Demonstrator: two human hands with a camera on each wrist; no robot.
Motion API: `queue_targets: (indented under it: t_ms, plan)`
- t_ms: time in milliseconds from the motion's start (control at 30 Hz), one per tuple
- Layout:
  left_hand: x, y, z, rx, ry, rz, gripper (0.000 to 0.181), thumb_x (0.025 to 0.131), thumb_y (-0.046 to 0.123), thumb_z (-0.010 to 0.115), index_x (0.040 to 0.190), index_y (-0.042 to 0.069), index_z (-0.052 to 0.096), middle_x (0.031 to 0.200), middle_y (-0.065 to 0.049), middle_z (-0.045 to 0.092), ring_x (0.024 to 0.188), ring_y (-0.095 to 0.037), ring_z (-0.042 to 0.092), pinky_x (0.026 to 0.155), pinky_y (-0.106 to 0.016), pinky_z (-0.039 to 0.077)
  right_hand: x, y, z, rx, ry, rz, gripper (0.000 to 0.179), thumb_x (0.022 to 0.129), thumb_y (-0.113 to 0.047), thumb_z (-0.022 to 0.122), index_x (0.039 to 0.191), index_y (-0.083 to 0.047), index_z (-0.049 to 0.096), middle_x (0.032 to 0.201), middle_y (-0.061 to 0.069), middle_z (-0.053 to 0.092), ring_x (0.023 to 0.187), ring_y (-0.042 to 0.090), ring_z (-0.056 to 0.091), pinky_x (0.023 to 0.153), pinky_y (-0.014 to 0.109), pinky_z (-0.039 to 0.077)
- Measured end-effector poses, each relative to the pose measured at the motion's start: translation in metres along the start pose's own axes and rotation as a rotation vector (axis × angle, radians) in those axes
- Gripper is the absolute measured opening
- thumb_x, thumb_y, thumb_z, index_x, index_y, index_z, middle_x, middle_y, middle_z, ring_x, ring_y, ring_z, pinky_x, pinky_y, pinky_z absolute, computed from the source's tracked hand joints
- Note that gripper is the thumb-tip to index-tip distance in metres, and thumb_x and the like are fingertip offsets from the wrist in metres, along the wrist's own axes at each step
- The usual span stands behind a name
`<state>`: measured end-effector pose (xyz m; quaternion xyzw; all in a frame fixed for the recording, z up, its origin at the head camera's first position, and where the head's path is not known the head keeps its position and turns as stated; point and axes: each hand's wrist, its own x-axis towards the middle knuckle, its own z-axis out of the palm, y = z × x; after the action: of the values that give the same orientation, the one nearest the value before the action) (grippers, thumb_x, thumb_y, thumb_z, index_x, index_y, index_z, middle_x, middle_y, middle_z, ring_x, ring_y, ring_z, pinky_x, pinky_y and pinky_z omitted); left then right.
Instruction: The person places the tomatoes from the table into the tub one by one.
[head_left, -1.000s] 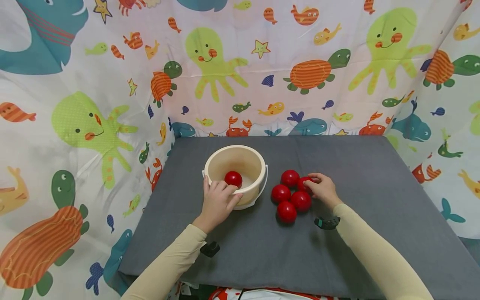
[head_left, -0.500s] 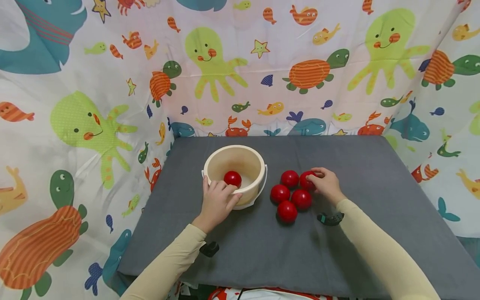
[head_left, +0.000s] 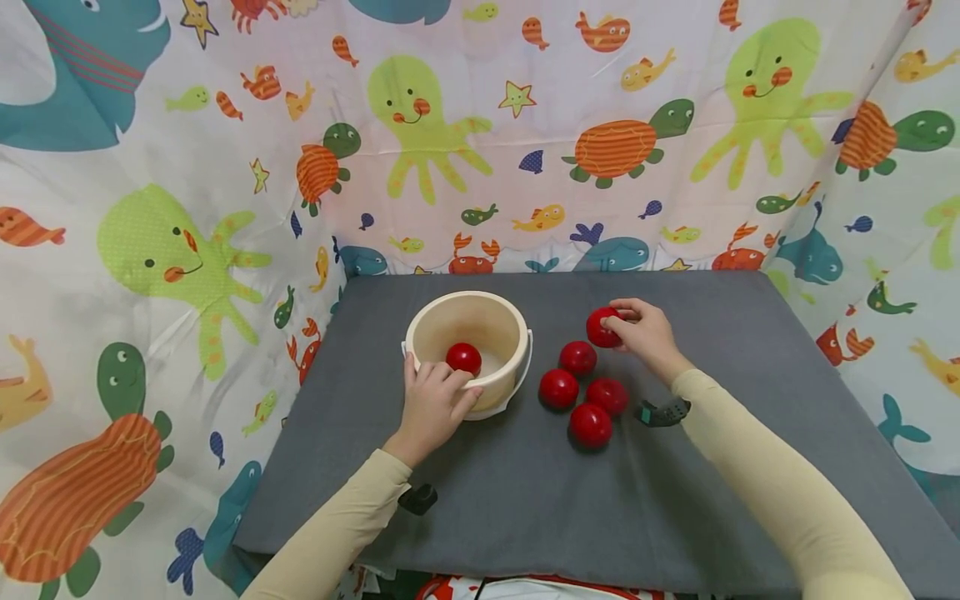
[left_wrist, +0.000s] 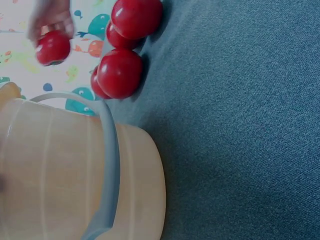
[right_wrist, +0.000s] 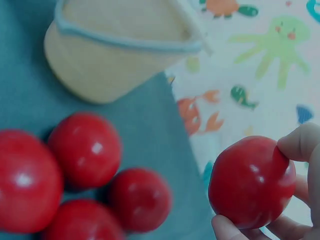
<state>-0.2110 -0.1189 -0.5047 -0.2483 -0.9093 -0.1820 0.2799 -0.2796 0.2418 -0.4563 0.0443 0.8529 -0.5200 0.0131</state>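
Note:
My right hand (head_left: 647, 337) pinches a red apple (right_wrist: 250, 182) between thumb and fingers, raised above the table behind the other apples. Below it lie several more red apples in a loose cluster, among them a front one (head_left: 590, 426) and a left one (head_left: 558, 389). To their left stands a cream bucket (head_left: 501, 393), upright, with its pale handle (left_wrist: 111, 165) hanging down the side. One red apple (head_left: 463, 358) sits inside. My left hand (head_left: 435, 408) grips the bucket's near rim, fingers over the edge; the left wrist view shows only the bucket's side, not this hand.
A grey cloth (head_left: 480, 517) covers the table. Behind it and at both sides hangs a white curtain (head_left: 450, 225) printed with sea animals. Dark bands with small devices are on both wrists, such as the left wrist camera (head_left: 417, 499).
My right hand has lifted the apple from the cluster, up and toward the back. The two front apples have shifted slightly right. The left hand keeps its place on the bucket.

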Motion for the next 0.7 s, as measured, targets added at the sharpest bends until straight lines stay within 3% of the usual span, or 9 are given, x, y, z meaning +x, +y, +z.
queue_targets:
  t_ms: [133, 267, 433, 700]
  plan:
    - [0.0, 0.0, 0.0, 0.005, -0.001, 0.0, 0.024, 0.094, 0.039, 0.068, 0.101, 0.018, 0.076, 0.093, -0.009, 0.068, 0.098, -0.03, 0.059, 0.113, -0.081, 0.021, 0.003, -0.028, 0.002, 0.018, -0.013, -0.055, 0.052, 0.098, -0.032, 0.064, 0.143, -0.008, 0.054, 0.137, 0.022, 0.059, 0.116, 0.036, 0.061, 0.076, 0.03, 0.063]
    - [0.0, 0.0, 0.001, 0.008, 0.0, -0.004, 0.024, 0.094, 0.039, 0.068, 0.1, 0.017, 0.075, 0.093, -0.009, 0.068, 0.098, -0.03, 0.059, 0.113, -0.081, 0.021, 0.006, -0.056, 0.012, 0.031, -0.037, -0.083, 0.051, 0.097, -0.029, 0.065, 0.142, -0.009, 0.055, 0.138, 0.021, 0.059, 0.12, 0.036, 0.06, 0.085, 0.041, 0.063]
    - [-0.001, -0.001, 0.002, 0.003, 0.016, 0.0, 0.024, 0.094, 0.039, 0.068, 0.099, 0.017, 0.075, 0.092, -0.009, 0.067, 0.097, -0.029, 0.06, 0.112, -0.081, 0.021, 0.007, -0.085, 0.033, 0.055, -0.069, -0.105, 0.05, 0.096, -0.027, 0.066, 0.142, -0.01, 0.056, 0.139, 0.02, 0.059, 0.123, 0.037, 0.06, 0.09, 0.049, 0.06]
    - [-0.001, -0.002, 0.003, 0.0, 0.041, 0.02, 0.023, 0.092, 0.038, 0.07, 0.098, 0.017, 0.075, 0.09, -0.008, 0.066, 0.095, -0.029, 0.059, 0.112, -0.081, 0.021, 0.005, -0.112, 0.076, 0.064, -0.118, -0.144, 0.05, 0.093, -0.025, 0.071, 0.139, -0.012, 0.058, 0.135, 0.018, 0.061, 0.122, 0.036, 0.062, 0.086, 0.048, 0.062]
